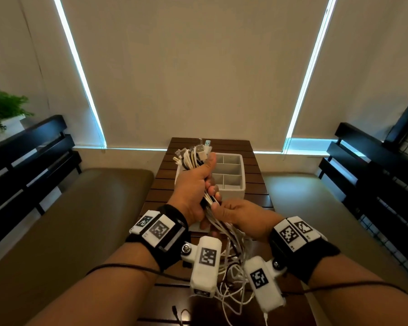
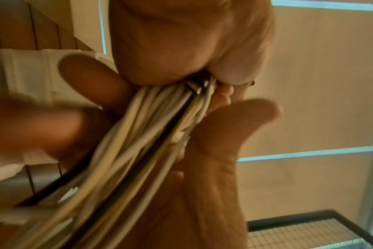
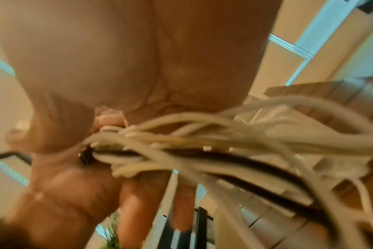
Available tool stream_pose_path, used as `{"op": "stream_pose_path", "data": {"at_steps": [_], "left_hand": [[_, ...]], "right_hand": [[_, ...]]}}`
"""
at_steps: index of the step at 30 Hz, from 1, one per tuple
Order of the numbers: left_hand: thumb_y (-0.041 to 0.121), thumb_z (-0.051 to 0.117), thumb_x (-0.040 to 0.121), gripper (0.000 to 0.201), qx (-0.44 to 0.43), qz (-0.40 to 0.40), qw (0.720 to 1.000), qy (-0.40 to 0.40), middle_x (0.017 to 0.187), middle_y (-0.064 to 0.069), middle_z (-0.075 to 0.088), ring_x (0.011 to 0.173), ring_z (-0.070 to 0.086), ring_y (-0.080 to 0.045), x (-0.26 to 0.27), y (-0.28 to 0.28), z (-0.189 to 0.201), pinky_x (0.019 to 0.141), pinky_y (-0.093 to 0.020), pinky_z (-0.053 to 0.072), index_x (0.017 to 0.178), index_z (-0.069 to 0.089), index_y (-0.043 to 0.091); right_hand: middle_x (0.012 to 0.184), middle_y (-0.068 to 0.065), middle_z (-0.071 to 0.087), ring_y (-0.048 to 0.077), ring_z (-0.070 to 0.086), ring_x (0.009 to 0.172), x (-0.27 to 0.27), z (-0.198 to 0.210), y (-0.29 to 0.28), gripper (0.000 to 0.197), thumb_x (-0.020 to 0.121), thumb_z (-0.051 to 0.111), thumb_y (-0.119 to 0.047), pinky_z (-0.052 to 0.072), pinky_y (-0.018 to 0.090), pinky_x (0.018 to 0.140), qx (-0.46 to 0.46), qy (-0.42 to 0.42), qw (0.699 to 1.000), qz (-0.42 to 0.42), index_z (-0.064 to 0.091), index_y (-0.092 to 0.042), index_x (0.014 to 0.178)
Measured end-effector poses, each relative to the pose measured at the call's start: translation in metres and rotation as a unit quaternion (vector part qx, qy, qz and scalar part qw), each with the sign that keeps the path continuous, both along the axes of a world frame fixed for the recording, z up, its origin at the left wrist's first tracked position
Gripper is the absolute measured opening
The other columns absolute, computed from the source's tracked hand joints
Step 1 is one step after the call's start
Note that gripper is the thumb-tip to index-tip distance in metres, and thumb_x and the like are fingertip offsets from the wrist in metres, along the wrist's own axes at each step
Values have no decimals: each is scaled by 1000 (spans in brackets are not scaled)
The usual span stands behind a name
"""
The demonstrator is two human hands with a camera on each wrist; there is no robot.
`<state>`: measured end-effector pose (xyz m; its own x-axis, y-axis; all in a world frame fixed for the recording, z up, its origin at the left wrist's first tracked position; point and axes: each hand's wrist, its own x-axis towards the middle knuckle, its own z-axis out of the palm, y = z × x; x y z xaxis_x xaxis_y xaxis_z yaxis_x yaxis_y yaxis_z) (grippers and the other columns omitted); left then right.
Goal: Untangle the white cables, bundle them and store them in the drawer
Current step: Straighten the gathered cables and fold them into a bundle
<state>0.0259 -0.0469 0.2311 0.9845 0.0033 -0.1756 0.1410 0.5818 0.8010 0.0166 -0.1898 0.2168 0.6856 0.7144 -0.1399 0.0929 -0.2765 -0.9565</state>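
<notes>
Above the slatted wooden table (image 1: 259,182), your left hand (image 1: 193,184) is clenched around a thick bunch of white cables (image 1: 191,158), thumb pressed up along the top. USB plugs (image 1: 199,149) fan out above your fist, with one pale blue connector (image 1: 207,144) poking up at the back. A black cable (image 2: 177,124) runs through the middle of the white ones, clear in both wrist views.

Just below that fist, your right hand (image 1: 240,217) pinches the same bunch between thumb and fingers, the two hands touching or nearly so. From the right wrist view, the strands (image 3: 202,139) splay out away from the grip, and your left hand's fingers (image 3: 181,193) show beneath them, blurred.

Under your wrists, the loose lengths (image 1: 233,274) hang down and pool in a tangled heap on the table's near end. A thin black lead (image 1: 178,314) lies beside them at the bottom edge.

Behind your hands, a white divided organiser (image 1: 236,175) sits on the table, its compartments open to view; whether that is the drawer itself, you cannot tell. The cables are all in your grip or on the table, none inside it.

Cushioned benches (image 1: 80,220) flank the table, and a green plant (image 1: 3,109) stands far left.
</notes>
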Motion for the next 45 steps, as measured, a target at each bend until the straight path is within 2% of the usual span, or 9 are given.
{"op": "stream_pose_path", "data": {"at_steps": [4,8,15,19,24,30,35,42,45], "left_hand": [[39,73,79,39,20,-16,999,-24,43,4,35,37,36,-10,-2,-2,6,42,-23,39,51,55,19],[40,73,80,39,31,-32,998,-33,42,4,37,37,38,-11,-4,6,7,43,-25,40,55,53,18],[41,69,80,42,-6,-69,997,-26,42,5,32,35,36,-9,-14,9,-2,41,-22,38,55,47,17],[41,69,80,39,-10,-103,995,-18,41,6,34,35,37,-9,-17,12,-3,40,-22,38,56,48,18],[40,68,81,36,3,-137,991,3,41,6,35,34,38,-9,-20,14,-2,40,-22,39,58,50,18],[36,70,80,35,46,-152,987,23,42,5,34,34,36,-9,-20,13,2,40,-22,39,55,55,18],[29,78,72,25,138,-162,977,22,45,3,39,36,40,-10,-28,4,-5,42,-24,43,77,60,12],[30,81,65,35,233,-131,963,23,56,-7,53,48,54,-18,-29,-3,-2,51,-28,47,72,60,3],[32,82,61,41,221,-116,968,36,69,-8,65,62,60,-20,-30,-5,-5,57,-30,52,85,70,1]], "right_hand": [[63,5,60,13,58,51,-3,-9,7,40,78,66,-48,48,22,52,70,126,990,-7,64,-9,78],[52,1,39,9,35,42,-8,-17,16,42,87,55,-53,33,18,43,50,26,998,-17,55,-13,73],[70,20,55,26,53,58,-6,-17,1,44,82,53,-62,45,31,58,-47,-24,997,59,63,-20,74],[70,15,54,23,53,56,-4,-9,-7,42,86,61,-47,46,28,54,-120,-44,987,97,55,-6,82],[67,1,56,6,49,53,2,9,-11,31,82,69,-44,42,27,56,-278,-200,934,99,59,-15,78],[64,-6,54,8,49,58,14,26,-22,33,79,67,-53,42,29,59,-360,-373,853,68,52,-26,66],[66,-5,50,15,50,65,14,38,-20,15,87,60,-32,49,30,68,-421,-434,794,66,56,-20,77],[59,-7,48,5,45,52,16,37,-18,22,88,60,-24,37,18,52,-417,-429,801,-11,53,-20,67],[60,-7,51,5,48,53,17,36,-17,20,88,61,-27,42,20,56,-420,-422,803,-17,59,-17,71]]}}
